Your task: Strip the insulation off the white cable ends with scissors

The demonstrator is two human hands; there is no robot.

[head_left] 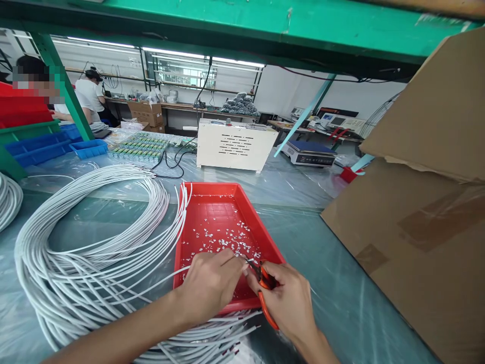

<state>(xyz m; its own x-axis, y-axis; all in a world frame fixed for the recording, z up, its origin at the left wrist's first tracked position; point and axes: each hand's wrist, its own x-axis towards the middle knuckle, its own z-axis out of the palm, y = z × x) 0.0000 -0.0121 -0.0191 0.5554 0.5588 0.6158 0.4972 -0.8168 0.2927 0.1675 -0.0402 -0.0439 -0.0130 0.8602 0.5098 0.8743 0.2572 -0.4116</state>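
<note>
Over the near part of a red plastic tray, my left hand is closed around a white cable, whose end shows at my fingertips. My right hand grips orange-handled cutters, with the dark jaws close to that cable end. Small whitish scraps lie scattered on the tray floor. A large coil of white cables spreads to the left, several ends resting over the tray's left rim. More cable ends lie below the tray's front edge.
A cardboard box bounds the right side. Behind the tray stand a cream metal box, a scale and a tray of circuit boards. Blue bins sit at left, under a green shelf beam. Two people are at far left.
</note>
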